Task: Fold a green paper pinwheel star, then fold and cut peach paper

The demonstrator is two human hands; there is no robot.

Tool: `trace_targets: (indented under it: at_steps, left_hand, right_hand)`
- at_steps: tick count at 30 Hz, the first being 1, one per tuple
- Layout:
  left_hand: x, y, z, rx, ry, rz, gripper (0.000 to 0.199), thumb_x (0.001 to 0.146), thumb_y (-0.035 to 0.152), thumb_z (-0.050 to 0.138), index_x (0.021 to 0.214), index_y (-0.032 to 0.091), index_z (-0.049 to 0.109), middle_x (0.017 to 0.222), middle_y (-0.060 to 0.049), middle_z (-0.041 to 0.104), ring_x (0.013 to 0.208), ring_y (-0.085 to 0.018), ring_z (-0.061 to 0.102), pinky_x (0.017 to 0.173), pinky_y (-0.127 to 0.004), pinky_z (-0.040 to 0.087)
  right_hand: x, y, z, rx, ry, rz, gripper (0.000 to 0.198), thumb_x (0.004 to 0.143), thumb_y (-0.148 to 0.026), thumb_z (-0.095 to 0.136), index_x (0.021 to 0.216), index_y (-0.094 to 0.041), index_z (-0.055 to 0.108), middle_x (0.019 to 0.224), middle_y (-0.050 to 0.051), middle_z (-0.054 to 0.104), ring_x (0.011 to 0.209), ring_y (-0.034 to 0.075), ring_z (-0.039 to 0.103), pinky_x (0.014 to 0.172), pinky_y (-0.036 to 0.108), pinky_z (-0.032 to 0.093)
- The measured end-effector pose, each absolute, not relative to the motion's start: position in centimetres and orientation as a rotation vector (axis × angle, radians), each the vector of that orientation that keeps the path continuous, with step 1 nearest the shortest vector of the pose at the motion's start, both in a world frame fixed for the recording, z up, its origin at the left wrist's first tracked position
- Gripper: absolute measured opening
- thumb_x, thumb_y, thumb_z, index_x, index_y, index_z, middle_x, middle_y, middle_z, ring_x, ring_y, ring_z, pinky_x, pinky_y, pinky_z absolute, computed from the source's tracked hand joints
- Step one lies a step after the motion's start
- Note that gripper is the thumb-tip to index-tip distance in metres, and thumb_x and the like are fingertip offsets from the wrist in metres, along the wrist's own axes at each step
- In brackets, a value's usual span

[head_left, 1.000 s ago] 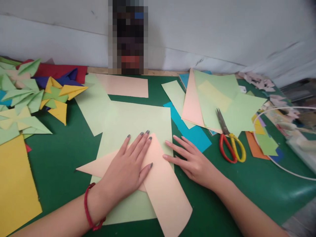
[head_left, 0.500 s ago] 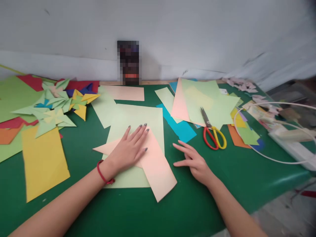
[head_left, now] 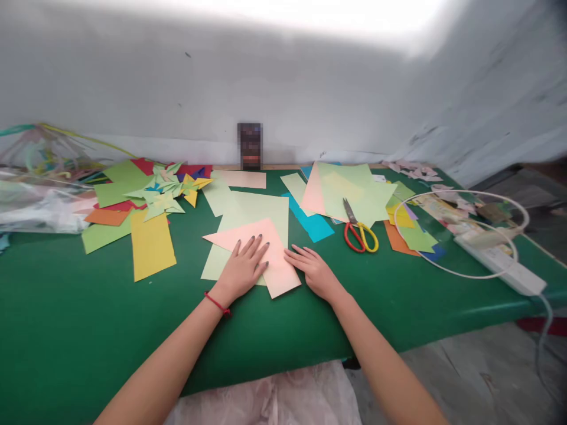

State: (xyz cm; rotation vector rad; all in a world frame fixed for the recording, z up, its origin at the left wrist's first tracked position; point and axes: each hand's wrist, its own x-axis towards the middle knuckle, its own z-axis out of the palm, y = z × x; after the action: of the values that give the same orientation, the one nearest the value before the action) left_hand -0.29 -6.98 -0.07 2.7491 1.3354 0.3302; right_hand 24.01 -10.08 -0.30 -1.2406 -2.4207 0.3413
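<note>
The left hand (head_left: 243, 270) lies flat, fingers apart, on smooth, folded, angular peach paper (head_left: 278, 275); the right hand (head_left: 318, 274), uncurled, meets the paper's right edge.

Green tabletop (head_left: 66, 330): back edge set along a pale grey back wall (head_left: 133, 88). Side wall (head_left: 509, 112), dark scuffs: beyond the back right corner. Bright light (head_left: 319, 12): above the back wall. Grey floor (head_left: 447, 369): below the front edge, right.

Green table (head_left: 71, 307), bearing, along its far edge, a peach strip (head_left: 248, 179); between far and near edges, a yellow sheet (head_left: 153, 247) and a pale green sheet (head_left: 259, 203); toward its right edge, a white power strip (head_left: 491, 255).
</note>
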Motion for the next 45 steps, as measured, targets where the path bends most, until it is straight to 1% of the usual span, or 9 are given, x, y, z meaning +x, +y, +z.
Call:
trace_targets:
  at_steps: [7,14,20,29,32,36,39,41,45]
  left_hand:
    - [-0.3,-6.8,-0.2,2.684,1.341,0.289,0.054,0.092,0.042,0.026,0.142,0.022,0.022,0.149,-0.006,0.020,0.136,-0.023,0.020,0.110,-0.048,0.012]
    - [-0.3,-6.7,-0.2,2.660,1.324,0.300,0.052,0.093,0.042,0.021,0.141,0.023,0.023,0.149,-0.006,0.020,0.136,-0.023,0.020,0.110,-0.047,0.011]
    - [-0.4,-6.8,-0.1,2.669,1.310,0.308,0.051,0.093,0.040,0.021,0.141,0.024,0.024,0.149,-0.006,0.021,0.136,-0.023,0.021,0.110,-0.048,0.012]
    - [-0.5,-6.8,0.0,2.630,1.304,0.365,0.050,0.093,0.040,0.021,0.141,0.025,0.024,0.149,-0.006,0.023,0.136,-0.021,0.023,0.110,-0.046,0.014]
    - [-0.4,-6.9,0.5,2.596,1.323,0.418,0.051,0.093,0.041,0.019,0.142,0.024,0.020,0.150,-0.007,0.020,0.136,-0.021,0.023,0.109,-0.046,0.016]
    - [-0.4,-7.3,1.8,2.217,1.450,0.945,0.051,0.092,0.042,0.026,0.137,0.020,0.032,0.146,-0.011,0.030,0.135,-0.022,0.024,0.108,-0.045,0.018]
    - [-0.3,-7.8,2.5,1.789,1.498,1.251,0.046,0.088,0.048,0.036,0.118,0.016,0.050,0.125,-0.013,0.053,0.118,-0.023,0.046,0.099,-0.038,0.033]
    - [0.1,-8.3,2.4,1.650,1.511,1.246,0.044,0.086,0.052,0.036,0.094,0.016,0.059,0.093,-0.011,0.065,0.091,-0.021,0.059,0.084,-0.034,0.043]
    - [1.8,-9.0,1.3,1.468,1.413,1.107,0.052,0.082,0.060,0.038,0.059,0.017,0.056,0.045,-0.002,0.054,0.047,-0.016,0.055,0.051,-0.027,0.044]
  right_hand:
    - [24.4,-11.6,-0.5,-1.222,-2.473,0.225,0.067,0.073,0.008,0.030,0.130,-0.023,0.046,0.133,0.001,0.049,0.132,0.018,0.032,0.104,0.048,0.033]
    - [23.9,-14.5,-0.3,-1.194,-2.296,0.210,0.037,0.082,-0.007,0.041,0.110,-0.019,0.062,0.123,0.006,0.059,0.121,0.020,0.047,0.099,0.045,0.039]
    - [22.7,-14.7,1.3,-1.175,-2.384,0.169,0.048,0.081,-0.021,0.050,0.128,-0.020,0.046,0.142,0.011,0.036,0.131,0.024,0.033,0.102,0.046,0.035]
    - [21.4,-13.7,0.0,-1.279,-2.329,0.075,0.043,0.085,-0.017,0.045,0.127,-0.023,0.049,0.138,0.008,0.043,0.126,0.022,0.040,0.099,0.042,0.038]
    - [20.7,-13.4,-0.4,-1.386,-2.040,0.272,0.031,0.087,-0.022,0.045,0.114,-0.025,0.060,0.125,0.007,0.057,0.117,0.022,0.049,0.097,0.041,0.039]
    - [21.2,-12.9,-0.7,-1.540,-1.426,0.508,0.032,0.085,-0.041,0.047,0.073,-0.018,0.066,0.078,0.008,0.068,0.080,0.022,0.061,0.077,0.036,0.046]
    - [22.1,-12.4,-1.0,-1.582,-1.197,0.532,0.046,0.086,-0.051,0.041,0.061,-0.016,0.057,0.059,0.005,0.060,0.062,0.019,0.056,0.062,0.032,0.045]
    - [22.3,-11.9,-1.3,-1.546,-1.082,0.595,0.047,0.084,-0.054,0.040,0.066,-0.015,0.058,0.062,0.005,0.061,0.062,0.018,0.056,0.060,0.030,0.046]
    - [21.5,-10.7,-1.8,-1.402,-0.914,0.749,0.051,0.083,-0.059,0.038,0.084,-0.012,0.059,0.078,0.007,0.067,0.062,0.018,0.060,0.055,0.029,0.048]
